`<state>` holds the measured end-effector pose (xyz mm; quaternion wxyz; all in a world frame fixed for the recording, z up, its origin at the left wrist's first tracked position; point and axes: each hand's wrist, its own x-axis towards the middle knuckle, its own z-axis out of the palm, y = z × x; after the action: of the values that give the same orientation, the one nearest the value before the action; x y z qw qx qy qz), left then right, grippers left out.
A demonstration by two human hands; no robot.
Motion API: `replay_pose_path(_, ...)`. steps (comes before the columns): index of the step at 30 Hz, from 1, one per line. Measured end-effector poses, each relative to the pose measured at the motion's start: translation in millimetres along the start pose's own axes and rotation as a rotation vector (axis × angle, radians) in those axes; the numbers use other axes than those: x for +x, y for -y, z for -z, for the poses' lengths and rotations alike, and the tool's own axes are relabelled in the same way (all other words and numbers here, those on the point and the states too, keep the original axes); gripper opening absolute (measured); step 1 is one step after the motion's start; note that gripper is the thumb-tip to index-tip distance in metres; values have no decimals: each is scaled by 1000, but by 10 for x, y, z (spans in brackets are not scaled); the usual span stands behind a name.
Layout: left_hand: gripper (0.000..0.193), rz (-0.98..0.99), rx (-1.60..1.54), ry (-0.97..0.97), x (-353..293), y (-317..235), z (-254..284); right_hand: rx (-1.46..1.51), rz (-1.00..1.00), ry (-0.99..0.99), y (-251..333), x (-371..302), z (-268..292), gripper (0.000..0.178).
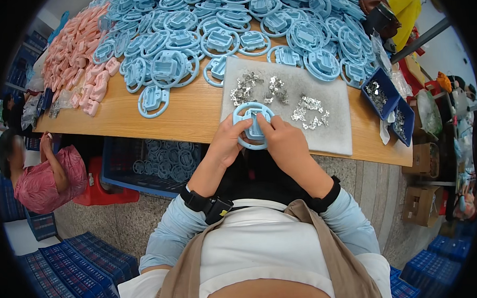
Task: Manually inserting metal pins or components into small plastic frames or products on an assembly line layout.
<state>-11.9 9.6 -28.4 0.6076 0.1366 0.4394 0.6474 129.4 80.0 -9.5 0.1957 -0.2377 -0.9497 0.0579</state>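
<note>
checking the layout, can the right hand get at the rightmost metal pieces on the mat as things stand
Probably yes: the right hand is close to those metal pieces, which lie exposed on the mat with nothing visibly between, though it is touching the blue ring-shaped part.

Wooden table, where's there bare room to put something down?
The table is bare left of the white pad, between pink pieces, blue rings and the front edge; a narrower strip lies between pad and blue trays. The pad's front right, below the metal bits, is free. The back is crowded with rings, the left with pieces.
</note>
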Motion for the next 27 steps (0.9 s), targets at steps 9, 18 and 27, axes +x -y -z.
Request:
replay_pose_path(9, 32, -106, 46, -3, -19, -23, -96, 82, 29, 43, -104, 32, 123, 44)
replay_pose_path(18, 34, 82, 26, 10, 37, -209, 27, 1184, -403, -6, -319, 139, -50, 32)
replay_pose_path(27, 32, 8, 83, -32, 34, -316, 94, 1151, -373, 73, -293, 188, -71, 30)
